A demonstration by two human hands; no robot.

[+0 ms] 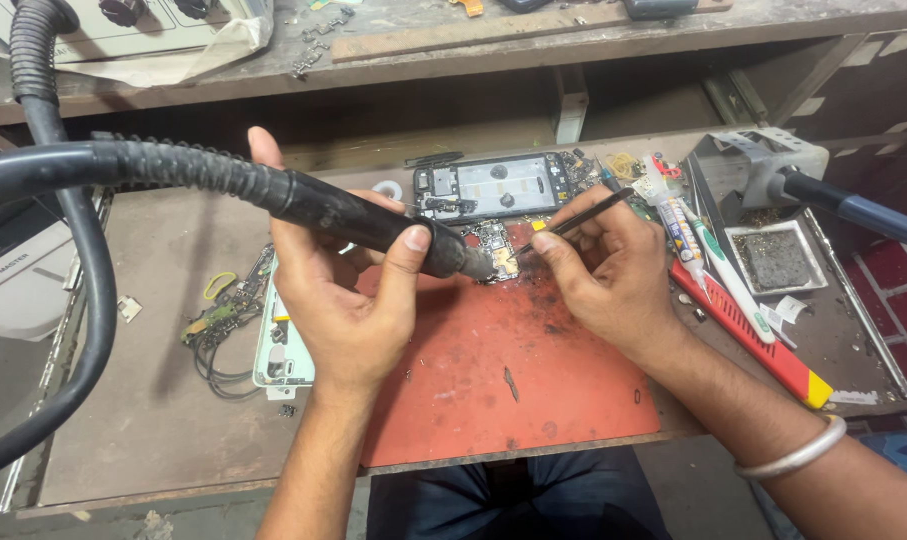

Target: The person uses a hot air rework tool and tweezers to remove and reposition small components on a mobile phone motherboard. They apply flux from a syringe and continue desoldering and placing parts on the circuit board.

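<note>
1. Firstly, the left hand [348, 290] has a closed grip around the black hot-air handpiece [363, 218], with the thumb on top near the nozzle. I think the wrist should stay steady, so that the nozzle keeps the same small gap above the work and does not wander.
2. The right hand [603, 265] has a closed pinch on the thin black tweezers [588, 215], held like a pen. It seems better to rest the side of this hand on the red mat [503, 370], so the tips move only a little.
3. The small circuit board [495, 250] lies at the upper edge of the mat, at the centre of the frame, and the nozzle and the tweezers tips meet over it. I cannot tell if the tips touch a part.
4. The thick hose [83, 250] curves away toward the left of the frame; its pull may drag the handpiece, so some slack is useful.
5. The opened phone frame [493, 185] lies just behind the board on the tabletop [143, 400], and the tubes and red tool [748, 325] are to the right, near the wrist; the heat should probably stay away from them.
</note>
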